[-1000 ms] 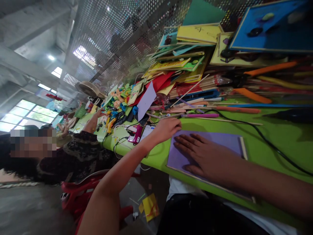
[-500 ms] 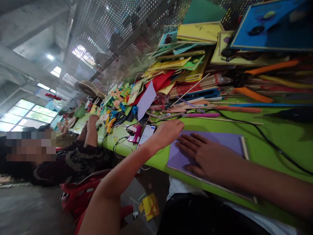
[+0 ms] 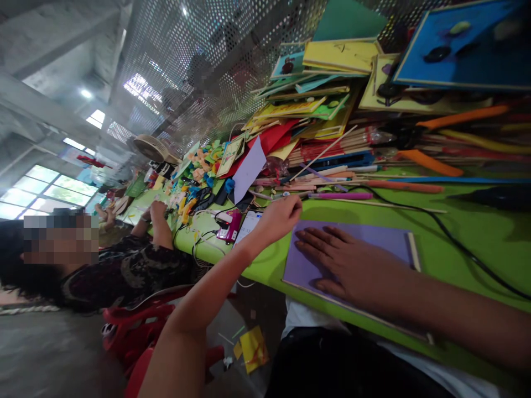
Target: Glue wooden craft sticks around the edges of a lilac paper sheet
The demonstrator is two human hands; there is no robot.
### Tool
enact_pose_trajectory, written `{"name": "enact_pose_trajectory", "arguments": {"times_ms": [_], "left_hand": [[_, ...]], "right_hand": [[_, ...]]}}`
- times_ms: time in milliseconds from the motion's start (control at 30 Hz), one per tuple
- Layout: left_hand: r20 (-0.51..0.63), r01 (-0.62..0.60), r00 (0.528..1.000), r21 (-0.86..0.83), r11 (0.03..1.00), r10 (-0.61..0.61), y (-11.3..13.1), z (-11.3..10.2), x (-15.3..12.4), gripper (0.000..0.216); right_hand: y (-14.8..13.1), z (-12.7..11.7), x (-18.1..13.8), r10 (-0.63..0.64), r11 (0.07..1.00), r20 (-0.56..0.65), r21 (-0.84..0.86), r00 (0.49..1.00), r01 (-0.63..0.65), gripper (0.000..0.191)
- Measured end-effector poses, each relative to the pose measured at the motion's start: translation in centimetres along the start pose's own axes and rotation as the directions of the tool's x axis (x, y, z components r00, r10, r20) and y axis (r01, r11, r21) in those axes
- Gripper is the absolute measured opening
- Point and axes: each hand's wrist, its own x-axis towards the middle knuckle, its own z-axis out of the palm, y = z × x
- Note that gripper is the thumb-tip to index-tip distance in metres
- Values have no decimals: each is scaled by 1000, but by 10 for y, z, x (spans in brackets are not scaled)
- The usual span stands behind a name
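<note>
My right hand lies flat, fingers stretched out, on a purple sheet that rests on a wood-edged board on the green table. My left hand hovers just off the sheet's far left corner, by the row of pens and thin sticks. Its fingers are curled into a pinch, and I cannot make out what is in them. A phone and a pink device lie just beyond that hand.
Stacks of coloured card and boards fill the table's far side, with orange-handled tools and a black cable. Another person sits to the left on a red chair, one hand on the table. Paper scraps lie on the floor.
My left hand has lifted from the purple sheet's edge toward the pens and sticks. The other person's arm has shifted on the table. My right hand has stayed flat.
</note>
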Motion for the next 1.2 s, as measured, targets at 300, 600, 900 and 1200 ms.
{"name": "enact_pose_trajectory", "arguments": {"times_ms": [300,600,900,1200], "left_hand": [[403,79,898,-542,836,177,-14,-56,-87,12],[101,14,995,-217,976,9,-17,-34,-61,10],[26,-125,992,118,985,122,-17,-4,-12,5],[96,-286,958,336,897,269,-4,-6,-11,21]], "right_hand": [[0,0,-5,-9,1000,-45,-10,999,9,73],[1,-1,-3,-14,1000,-28,-22,1000,13,74],[0,-1,1,-13,997,-2,-72,1000,13,74],[0,1,-2,-7,998,-51,-61,999,4,68]]}}
